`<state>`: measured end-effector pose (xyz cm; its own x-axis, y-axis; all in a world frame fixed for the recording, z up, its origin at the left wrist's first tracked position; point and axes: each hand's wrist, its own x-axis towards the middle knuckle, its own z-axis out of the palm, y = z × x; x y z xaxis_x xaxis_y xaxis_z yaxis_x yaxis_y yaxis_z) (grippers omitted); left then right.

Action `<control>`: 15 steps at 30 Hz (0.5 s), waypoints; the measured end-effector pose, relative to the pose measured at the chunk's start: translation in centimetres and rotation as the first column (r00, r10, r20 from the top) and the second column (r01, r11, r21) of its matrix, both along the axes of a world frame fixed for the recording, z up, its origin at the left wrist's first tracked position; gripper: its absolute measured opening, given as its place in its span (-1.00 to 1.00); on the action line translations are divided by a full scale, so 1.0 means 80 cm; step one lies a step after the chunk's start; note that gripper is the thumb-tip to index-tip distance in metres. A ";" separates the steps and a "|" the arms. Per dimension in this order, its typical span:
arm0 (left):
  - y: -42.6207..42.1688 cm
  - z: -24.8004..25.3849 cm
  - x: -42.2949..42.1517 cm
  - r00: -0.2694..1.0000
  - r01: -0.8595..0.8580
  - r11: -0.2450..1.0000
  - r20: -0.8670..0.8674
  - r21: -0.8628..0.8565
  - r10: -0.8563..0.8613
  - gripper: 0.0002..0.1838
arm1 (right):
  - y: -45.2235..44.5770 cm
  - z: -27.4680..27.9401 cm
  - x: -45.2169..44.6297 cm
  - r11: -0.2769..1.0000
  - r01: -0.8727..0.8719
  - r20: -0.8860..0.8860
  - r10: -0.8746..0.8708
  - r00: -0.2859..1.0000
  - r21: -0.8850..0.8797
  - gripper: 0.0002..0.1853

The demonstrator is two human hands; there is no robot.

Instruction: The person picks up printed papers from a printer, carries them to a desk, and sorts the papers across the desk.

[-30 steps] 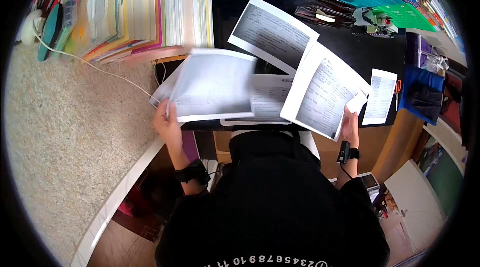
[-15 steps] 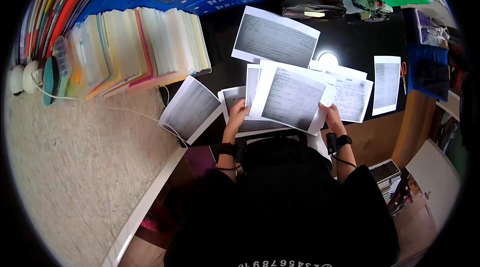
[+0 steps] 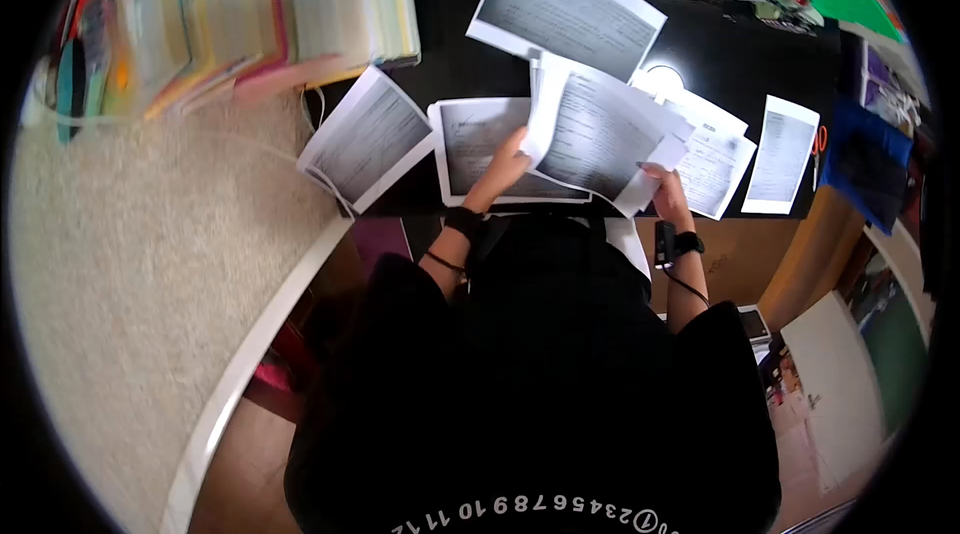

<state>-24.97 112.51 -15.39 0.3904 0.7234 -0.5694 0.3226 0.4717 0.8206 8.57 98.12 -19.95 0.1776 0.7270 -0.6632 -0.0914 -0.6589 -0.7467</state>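
A: Where's the sheaf (image 3: pixel 595 129)?

B: In both hands, held up over the near side of the desk (image 3: pixel 760 64), print facing up.

A: How does the left hand (image 3: pixel 510 162) hold it?

B: Thumb and fingers are clamped on the left edge, which curls upward there.

A: And the right hand (image 3: pixel 668 194)?

B: Clamped on the lower right corner. I can't make out its fingers under the paper.

A: How many pages is that?

B: More than one, since several edges show at the upper left, but I can't count them.

A: What lies around it?

B: The near sheet (image 3: pixel 475 134) is on the left, partly hidden by the sheaf and the left hand. Farther left there's a slanted sheet (image 3: pixel 365 139), well apart from the hands. The far sheet (image 3: pixel 565 9) lies beyond the sheaf, tilted.

A: To the right?

B: A few loose sheets (image 3: pixel 715 169) just beside the right hand, with a bright white disc (image 3: pixel 662 80) past them. Then comes a narrow sheet (image 3: pixel 783 154), and next to that, orange-handled scissors (image 3: pixel 821 140).

A: Anything in the far left corner?

B: A thick row of papers (image 3: pixel 300 9), blurred, with a pink divider among them.
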 end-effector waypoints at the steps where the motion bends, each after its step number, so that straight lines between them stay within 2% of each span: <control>1: 0.000 0.002 0.003 0.999 0.020 1.000 0.041 -0.020 -0.019 -0.45 | 0.019 0.029 -0.003 0.969 0.158 -0.137 -0.185 0.973 -0.192 -0.76; 2: -0.002 0.007 0.002 0.994 0.107 0.994 0.041 -0.005 -0.106 -0.46 | 0.042 0.061 -0.008 0.866 0.316 -0.200 -0.414 0.888 -0.389 -0.76; 3: -0.007 0.011 -0.001 0.980 0.194 0.981 0.040 0.008 -0.194 -0.47 | 0.030 0.066 0.003 0.934 0.207 -0.208 -0.273 0.939 -0.291 -0.69; 4: -0.021 0.002 -0.003 0.984 0.126 0.991 0.135 -0.041 -0.120 -0.62 | 0.030 0.077 0.008 0.918 0.197 -0.076 -0.236 0.969 -0.345 -0.67; 5: -0.035 -0.006 -0.014 0.997 0.056 0.997 0.047 0.047 -0.058 -0.68 | 0.027 0.088 0.013 0.897 0.196 0.057 -0.189 0.980 -0.397 -0.65; 7: -0.047 -0.017 -0.038 0.990 -0.053 0.968 -0.111 0.245 0.082 -0.81 | 0.006 0.091 0.026 0.888 0.310 0.166 -0.267 0.949 -0.340 -0.63; 8: -0.052 -0.019 -0.052 0.931 -0.084 0.921 -0.299 0.380 0.208 -0.90 | -0.007 0.092 0.033 0.878 0.367 0.220 -0.310 0.925 -0.308 -0.62; 10: -0.064 -0.033 -0.088 0.810 -0.181 0.840 -0.406 0.512 0.423 -0.90 | -0.029 0.098 0.048 0.885 0.378 0.155 -0.348 0.925 -0.272 -0.58; 11: -0.068 -0.030 -0.102 0.739 -0.182 0.833 -0.486 0.523 0.466 -0.88 | -0.040 0.101 0.055 0.886 0.387 0.123 -0.367 0.922 -0.254 -0.56; 13: -0.074 -0.013 -0.121 0.618 -0.118 0.869 -0.650 0.480 0.443 -0.80 | -0.050 0.112 0.057 0.864 0.421 0.140 -0.397 0.907 -0.276 -0.57; 15: -0.079 -0.008 -0.129 0.583 -0.162 0.890 -0.686 0.426 0.434 -0.73 | -0.057 0.124 0.050 0.841 0.479 0.133 -0.460 0.878 -0.250 -0.59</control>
